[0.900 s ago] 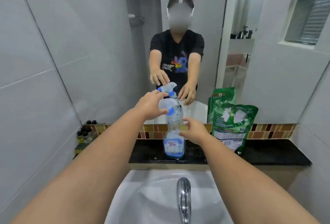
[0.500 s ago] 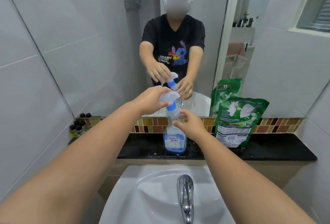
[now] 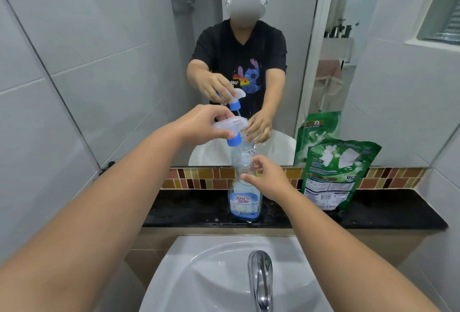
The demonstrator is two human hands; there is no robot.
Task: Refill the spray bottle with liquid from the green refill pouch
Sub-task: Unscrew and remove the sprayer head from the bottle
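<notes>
Filling the foreground, a white sink [image 3: 199, 274] sits below the black table [image 3: 388, 214], where the green refill pouch [image 3: 336, 174] leans beside the mirror. The spray bottle [image 3: 245, 199] stands upright at the table's middle, the right hand [image 3: 267, 179] clasping its body. The left hand [image 3: 206, 122] grips the spray head [image 3: 230, 128], raised just above the neck.

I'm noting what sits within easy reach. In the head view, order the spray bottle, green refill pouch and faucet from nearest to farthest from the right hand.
1. Spray bottle: touched by the right hand, on the black ledge.
2. Green refill pouch: right of the hand, leaning on the mirror.
3. Faucet: below, over the sink.
</notes>
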